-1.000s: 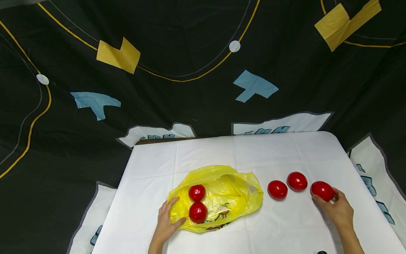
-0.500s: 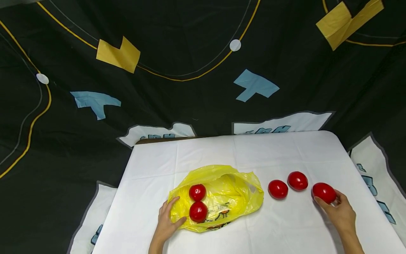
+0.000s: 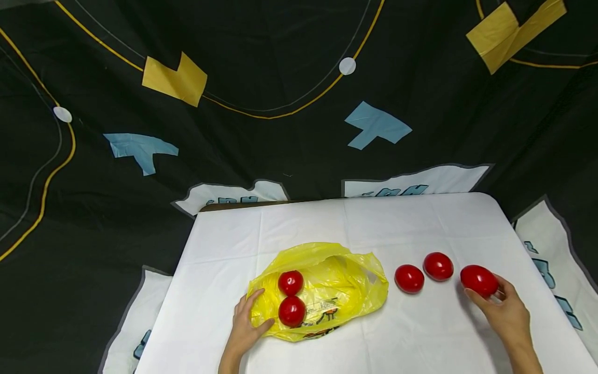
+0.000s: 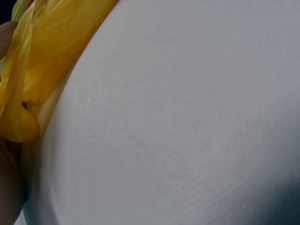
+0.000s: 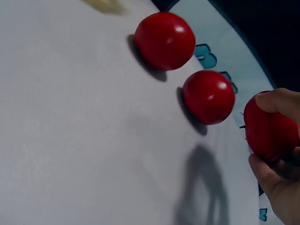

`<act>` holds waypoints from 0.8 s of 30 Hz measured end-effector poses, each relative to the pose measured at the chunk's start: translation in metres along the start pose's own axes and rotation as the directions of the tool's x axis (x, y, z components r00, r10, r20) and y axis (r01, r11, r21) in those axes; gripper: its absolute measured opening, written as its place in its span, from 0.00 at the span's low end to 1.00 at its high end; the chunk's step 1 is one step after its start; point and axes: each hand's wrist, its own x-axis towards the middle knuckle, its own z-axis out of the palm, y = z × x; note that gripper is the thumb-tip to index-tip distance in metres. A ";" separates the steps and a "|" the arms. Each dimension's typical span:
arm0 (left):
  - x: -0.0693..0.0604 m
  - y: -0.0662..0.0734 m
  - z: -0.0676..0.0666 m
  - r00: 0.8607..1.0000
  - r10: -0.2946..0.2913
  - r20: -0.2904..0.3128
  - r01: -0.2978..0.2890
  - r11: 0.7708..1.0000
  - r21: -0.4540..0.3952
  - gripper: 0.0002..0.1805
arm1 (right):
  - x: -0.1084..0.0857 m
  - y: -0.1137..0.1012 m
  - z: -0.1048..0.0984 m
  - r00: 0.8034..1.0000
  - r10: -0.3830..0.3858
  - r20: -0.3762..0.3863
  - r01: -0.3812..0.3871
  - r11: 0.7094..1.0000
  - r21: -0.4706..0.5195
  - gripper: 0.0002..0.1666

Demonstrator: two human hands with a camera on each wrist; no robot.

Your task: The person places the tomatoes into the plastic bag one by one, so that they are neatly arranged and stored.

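Where the wide white cloth point(image 3: 336, 353) covers the table, we can notice straight fold creases, and at its far side a narrow brown edge point(image 3: 243, 206) shows. Behind it we see a black fabric hanging point(image 3: 280, 156), which carries thin curved yellow lines, round white discs point(image 3: 348, 66), angular golden patches point(image 3: 175, 79) and angular blue patches point(image 3: 379, 124); lower down are white panels point(image 3: 439, 179) with dark borders and blue letters.

On the cloth lies a crumpled yellow plastic bag point(image 3: 350, 285) with dark print. Two round glossy red tomatoes point(image 3: 291, 311) lie close together at its left part; whether they are inside it or upon it, we cannot tell. The left hand point(image 3: 247, 322) is at the bag's left edge, thumb and forefinger spread widely and touching the plastic; if it pinches, we cannot say.

To the right of the bag, two more tomatoes point(image 3: 409, 279) rest on the cloth. Near them the right hand point(image 3: 504, 306) grips a fifth red tomato point(image 3: 478, 280) between fingers and thumb, and the hand's shadow falls upon the cloth
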 end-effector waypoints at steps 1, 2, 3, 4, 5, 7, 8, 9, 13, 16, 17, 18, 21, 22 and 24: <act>0.000 0.000 0.000 1.000 -0.001 0.000 0.001 1.000 -0.001 0.43 | -0.001 -0.001 -0.001 1.000 0.001 0.006 -0.001 1.000 0.003 0.60; 0.000 0.000 0.000 1.000 -0.002 0.000 0.002 1.000 -0.001 0.43 | -0.002 -0.003 -0.001 1.000 0.002 0.013 -0.002 1.000 0.002 0.60; 0.000 0.000 0.000 1.000 -0.003 0.000 0.003 1.000 -0.002 0.44 | -0.004 -0.004 -0.002 1.000 0.004 0.020 -0.004 1.000 0.003 0.60; 0.000 -0.001 0.000 1.000 -0.004 0.000 0.004 1.000 -0.003 0.44 | -0.005 -0.006 -0.003 1.000 0.006 0.026 -0.006 1.000 0.002 0.60; 0.000 -0.001 0.000 1.000 -0.004 -0.001 0.004 1.000 -0.003 0.44 | -0.006 -0.008 -0.003 0.999 0.007 0.031 -0.007 1.000 0.005 0.61; 0.001 -0.001 0.001 1.000 -0.004 -0.001 0.004 1.000 -0.003 0.44 | -0.009 -0.011 -0.004 0.999 0.008 0.045 -0.008 1.000 0.007 0.61; 0.001 -0.001 0.001 1.000 -0.004 -0.002 0.004 1.000 -0.004 0.44 | -0.011 -0.013 -0.005 0.999 0.005 0.050 -0.005 1.000 0.007 0.61; 0.001 -0.001 0.001 1.000 -0.002 -0.003 0.002 1.000 -0.005 0.44 | -0.012 -0.014 -0.006 0.999 0.001 0.052 -0.001 1.000 0.011 0.62; 0.001 -0.002 0.001 1.000 0.008 -0.007 -0.008 1.000 -0.012 0.44 | -0.018 -0.018 -0.008 0.998 -0.028 0.061 0.028 1.000 0.001 0.60; 0.000 -0.001 0.001 1.000 0.012 -0.007 -0.012 1.000 -0.015 0.44 | -0.021 -0.023 -0.009 0.996 -0.030 0.078 0.031 0.999 -0.008 0.61; 0.000 -0.001 0.001 1.000 0.012 -0.007 -0.012 1.000 -0.015 0.44 | -0.021 -0.024 -0.009 0.996 -0.027 0.087 0.028 1.000 -0.010 0.62; 0.000 -0.001 0.001 1.000 0.012 -0.008 -0.012 1.000 -0.014 0.43 | -0.022 -0.025 -0.009 0.995 -0.024 0.097 0.025 1.000 -0.009 0.63; 0.000 -0.001 0.001 1.000 0.010 -0.010 -0.011 1.000 -0.015 0.43 | -0.025 -0.027 -0.008 0.992 -0.018 0.128 0.021 1.000 -0.018 0.64; 0.000 0.000 0.001 1.000 0.010 -0.011 -0.011 1.000 -0.016 0.43 | -0.026 -0.028 -0.007 0.991 -0.021 0.135 0.024 1.000 -0.020 0.64; 0.000 0.000 0.001 1.000 0.011 -0.012 -0.011 1.000 -0.017 0.43 | -0.028 -0.029 -0.007 0.989 -0.023 0.148 0.026 0.999 -0.018 0.65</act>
